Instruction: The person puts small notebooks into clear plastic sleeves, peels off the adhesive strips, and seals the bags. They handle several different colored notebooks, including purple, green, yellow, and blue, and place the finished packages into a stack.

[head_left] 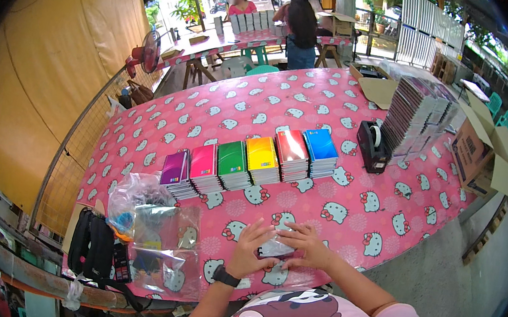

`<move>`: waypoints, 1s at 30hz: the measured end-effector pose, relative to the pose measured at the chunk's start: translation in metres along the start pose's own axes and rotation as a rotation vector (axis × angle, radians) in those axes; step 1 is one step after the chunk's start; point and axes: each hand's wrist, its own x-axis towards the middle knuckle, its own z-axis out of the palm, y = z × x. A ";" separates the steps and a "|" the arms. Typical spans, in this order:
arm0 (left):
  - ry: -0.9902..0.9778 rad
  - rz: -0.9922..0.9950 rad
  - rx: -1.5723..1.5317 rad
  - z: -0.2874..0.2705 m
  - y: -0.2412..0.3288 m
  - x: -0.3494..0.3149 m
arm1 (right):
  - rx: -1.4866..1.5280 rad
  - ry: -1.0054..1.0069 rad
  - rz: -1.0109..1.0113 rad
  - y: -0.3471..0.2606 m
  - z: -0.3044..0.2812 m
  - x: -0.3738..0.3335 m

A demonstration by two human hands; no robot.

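My left hand (249, 248), a dark watch on its wrist, and my right hand (308, 248) face each other at the table's near edge. Between them lies a small whitish, shiny item (275, 247) with a dark bit on its left side; its kind is unclear. The fingers of both hands curve around its sides, partly covering it. Beyond my hands, stacks of spiral notebooks stand in a slanting row: purple (175, 167), pink (205, 161), green (232, 158), yellow (262, 154), red (292, 146) and blue (320, 146).
Clear plastic bags (168, 236) lie at left, near a black bag (91, 243). A black tape dispenser (371, 147) stands beside tall notebook stacks (415, 123) at right. Open cardboard boxes (478, 148), a red fan (147, 54) and two people (302, 27) at another table are farther off.
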 end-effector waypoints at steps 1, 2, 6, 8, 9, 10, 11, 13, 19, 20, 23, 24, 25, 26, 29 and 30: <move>0.042 0.042 0.103 0.005 -0.004 -0.006 | -0.055 0.054 -0.011 0.004 0.009 -0.004; 0.036 0.044 0.105 0.011 -0.008 -0.011 | -0.111 0.108 -0.021 0.006 0.014 -0.007; 0.125 -0.037 0.101 0.021 -0.007 -0.022 | -0.064 0.178 0.010 0.004 0.026 -0.009; 0.149 -0.053 0.076 0.025 -0.007 -0.023 | -0.009 0.247 0.031 0.004 0.030 -0.007; 0.194 -0.068 0.018 0.027 -0.009 -0.024 | -0.008 0.246 0.028 0.002 0.030 -0.005; 0.238 -0.084 -0.039 0.028 -0.011 -0.024 | 0.034 0.278 0.036 -0.001 0.030 -0.002; 0.241 -0.085 -0.037 0.029 -0.012 -0.025 | 0.076 0.311 0.043 -0.004 0.030 0.001; 0.266 -0.108 -0.111 0.031 -0.012 -0.026 | 0.082 0.327 0.072 -0.011 0.029 0.003; 0.464 -0.348 -0.410 0.045 -0.011 -0.026 | 0.067 0.358 0.132 -0.010 0.034 0.009; 0.463 -0.349 -0.409 0.047 -0.017 -0.029 | 0.066 0.368 0.140 -0.010 0.035 0.010; 0.408 -0.352 -0.346 0.049 -0.024 -0.034 | 0.080 0.372 0.251 -0.021 0.031 0.017; 0.424 -0.328 -0.405 0.046 -0.014 -0.027 | 0.075 0.375 0.258 -0.022 0.027 0.019; 0.444 -0.310 -0.459 0.043 -0.007 -0.023 | 0.074 0.359 0.327 -0.023 0.024 0.023; 0.444 -0.315 -0.460 0.041 -0.006 -0.020 | 0.073 0.343 0.396 -0.023 0.023 0.027; 0.477 -0.301 -0.275 0.038 -0.002 -0.009 | 0.282 0.378 0.451 -0.014 0.022 0.031; 0.505 -0.335 -0.367 0.038 -0.002 -0.006 | 0.283 0.378 0.451 -0.011 0.021 0.033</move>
